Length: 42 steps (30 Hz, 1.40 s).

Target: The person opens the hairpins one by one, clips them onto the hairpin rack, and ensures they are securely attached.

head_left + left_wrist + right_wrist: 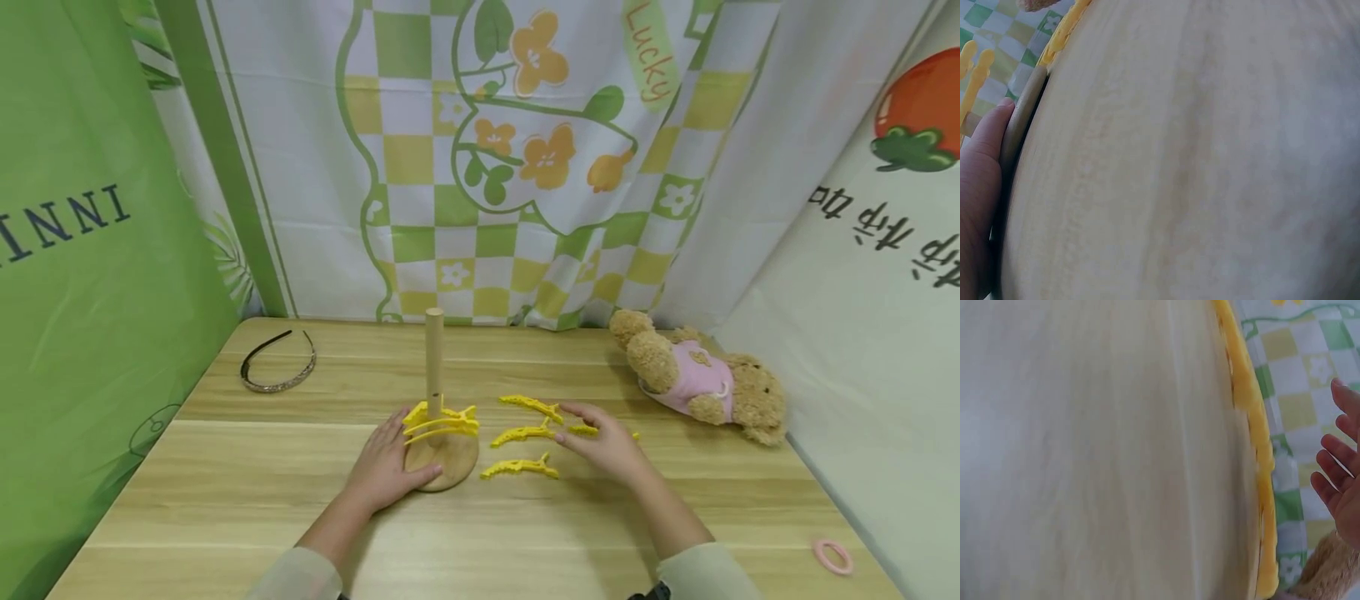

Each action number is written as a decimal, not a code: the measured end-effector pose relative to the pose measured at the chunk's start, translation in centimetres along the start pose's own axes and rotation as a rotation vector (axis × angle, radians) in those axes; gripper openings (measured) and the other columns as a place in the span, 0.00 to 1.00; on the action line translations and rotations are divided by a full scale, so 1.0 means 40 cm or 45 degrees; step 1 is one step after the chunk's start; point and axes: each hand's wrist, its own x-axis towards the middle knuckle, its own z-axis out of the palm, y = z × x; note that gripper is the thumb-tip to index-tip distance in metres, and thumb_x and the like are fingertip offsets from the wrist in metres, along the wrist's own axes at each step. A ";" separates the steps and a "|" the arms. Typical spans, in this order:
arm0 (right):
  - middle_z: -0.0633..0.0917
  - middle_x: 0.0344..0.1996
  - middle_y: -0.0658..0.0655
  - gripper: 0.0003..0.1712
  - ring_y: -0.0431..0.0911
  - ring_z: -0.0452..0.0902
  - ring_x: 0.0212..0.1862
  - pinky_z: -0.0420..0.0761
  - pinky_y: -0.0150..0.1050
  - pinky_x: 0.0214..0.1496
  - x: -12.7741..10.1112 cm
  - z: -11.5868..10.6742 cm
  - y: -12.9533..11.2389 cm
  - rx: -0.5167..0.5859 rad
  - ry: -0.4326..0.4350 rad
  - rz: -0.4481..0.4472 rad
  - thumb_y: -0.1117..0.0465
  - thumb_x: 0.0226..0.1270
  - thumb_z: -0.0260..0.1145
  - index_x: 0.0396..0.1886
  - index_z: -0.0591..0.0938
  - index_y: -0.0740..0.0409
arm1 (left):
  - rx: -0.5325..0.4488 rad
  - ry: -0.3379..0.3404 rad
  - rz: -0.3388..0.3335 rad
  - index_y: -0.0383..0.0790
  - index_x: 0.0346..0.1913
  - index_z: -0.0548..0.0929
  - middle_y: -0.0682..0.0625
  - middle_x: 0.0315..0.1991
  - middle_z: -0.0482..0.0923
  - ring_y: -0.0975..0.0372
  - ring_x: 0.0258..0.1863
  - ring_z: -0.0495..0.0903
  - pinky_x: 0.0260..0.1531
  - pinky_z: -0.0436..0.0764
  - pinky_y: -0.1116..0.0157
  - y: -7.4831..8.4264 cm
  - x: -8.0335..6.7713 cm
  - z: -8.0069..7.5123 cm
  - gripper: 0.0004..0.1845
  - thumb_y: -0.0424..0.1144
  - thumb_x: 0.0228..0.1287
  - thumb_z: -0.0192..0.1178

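Note:
A wooden stand with an upright peg (434,354) and a round base (459,463) is at the middle of the table. Several yellow hair clips (442,421) are stacked on the peg's foot. My left hand (385,469) rests flat against the base, and its thumb (988,140) presses the rim (1022,119). Three loose yellow clips (522,434) lie to the right of the stand. My right hand (607,446) hovers over a further clip (587,430), its fingers (1335,481) spread and holding nothing. The right wrist view shows a yellow clip (1250,425) beside the hand.
A teddy bear in pink (705,383) lies at the back right. There is a dark headband (277,367) at the back left and a pink hair tie (832,556) near the front right corner. Cloth backdrops close in the wooden table (225,500) on three sides.

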 end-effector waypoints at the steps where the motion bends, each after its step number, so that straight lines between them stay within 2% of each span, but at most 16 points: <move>1: 0.71 0.57 0.50 0.34 0.56 0.63 0.59 0.65 0.56 0.57 -0.007 -0.008 0.013 -0.021 0.006 0.011 0.39 0.48 0.61 0.56 0.70 0.45 | -0.009 0.004 0.001 0.48 0.67 0.45 0.50 0.68 0.45 0.54 0.67 0.48 0.66 0.48 0.53 0.000 0.000 0.000 0.52 0.72 0.42 0.49; 4: 0.69 0.59 0.53 0.33 0.57 0.60 0.61 0.62 0.59 0.58 -0.022 -0.031 0.054 -0.087 0.028 0.042 0.40 0.51 0.60 0.57 0.69 0.46 | -0.015 0.019 0.013 0.49 0.67 0.46 0.50 0.68 0.46 0.54 0.67 0.48 0.65 0.49 0.53 0.000 0.000 -0.001 0.51 0.72 0.42 0.49; 8: 0.68 0.59 0.57 0.33 0.58 0.60 0.61 0.62 0.60 0.57 -0.039 -0.058 0.108 -0.147 0.057 0.085 0.40 0.51 0.59 0.57 0.68 0.46 | -0.015 0.023 0.031 0.49 0.67 0.47 0.50 0.68 0.46 0.54 0.67 0.49 0.65 0.49 0.52 0.001 0.001 -0.003 0.51 0.71 0.43 0.50; 13: 0.68 0.58 0.61 0.35 0.60 0.60 0.60 0.62 0.59 0.57 -0.051 -0.085 0.169 -0.192 0.102 0.083 0.42 0.50 0.61 0.57 0.68 0.53 | -0.006 0.021 0.036 0.49 0.67 0.47 0.51 0.68 0.46 0.55 0.67 0.48 0.65 0.49 0.53 0.001 0.001 -0.002 0.50 0.71 0.43 0.50; 18: 0.70 0.57 0.63 0.38 0.60 0.63 0.57 0.61 0.58 0.58 -0.056 -0.101 0.212 -0.190 0.098 0.103 0.42 0.49 0.63 0.58 0.67 0.55 | 0.038 0.029 0.045 0.45 0.66 0.50 0.50 0.68 0.47 0.54 0.66 0.49 0.65 0.49 0.55 -0.001 -0.001 0.000 0.50 0.71 0.44 0.48; 23: 0.68 0.57 0.64 0.39 0.61 0.59 0.60 0.59 0.58 0.60 -0.057 -0.103 0.243 -0.207 0.073 0.103 0.42 0.50 0.62 0.59 0.66 0.57 | 0.053 0.017 0.042 0.44 0.66 0.50 0.49 0.68 0.46 0.54 0.67 0.48 0.66 0.49 0.55 -0.002 -0.001 0.001 0.50 0.72 0.44 0.47; 29: 0.69 0.57 0.63 0.38 0.60 0.59 0.60 0.59 0.58 0.59 -0.050 -0.103 0.265 -0.248 0.080 0.107 0.42 0.50 0.62 0.57 0.68 0.57 | 0.055 0.011 0.041 0.43 0.66 0.50 0.49 0.68 0.46 0.55 0.67 0.47 0.66 0.49 0.55 0.000 -0.002 0.001 0.51 0.72 0.44 0.47; 36: 0.75 0.50 0.62 0.32 0.59 0.66 0.55 0.64 0.55 0.56 -0.045 -0.105 0.262 -0.301 0.114 0.063 0.46 0.50 0.63 0.52 0.73 0.59 | 0.050 0.015 0.041 0.43 0.67 0.49 0.48 0.68 0.46 0.55 0.67 0.48 0.66 0.49 0.55 0.001 -0.002 0.000 0.51 0.72 0.44 0.47; 42: 0.76 0.49 0.62 0.32 0.59 0.67 0.54 0.66 0.55 0.55 -0.051 -0.111 0.255 -0.248 0.106 0.123 0.44 0.51 0.62 0.52 0.72 0.58 | 0.053 0.016 0.043 0.43 0.66 0.50 0.49 0.68 0.46 0.54 0.67 0.48 0.66 0.49 0.54 0.001 -0.002 0.001 0.50 0.71 0.44 0.48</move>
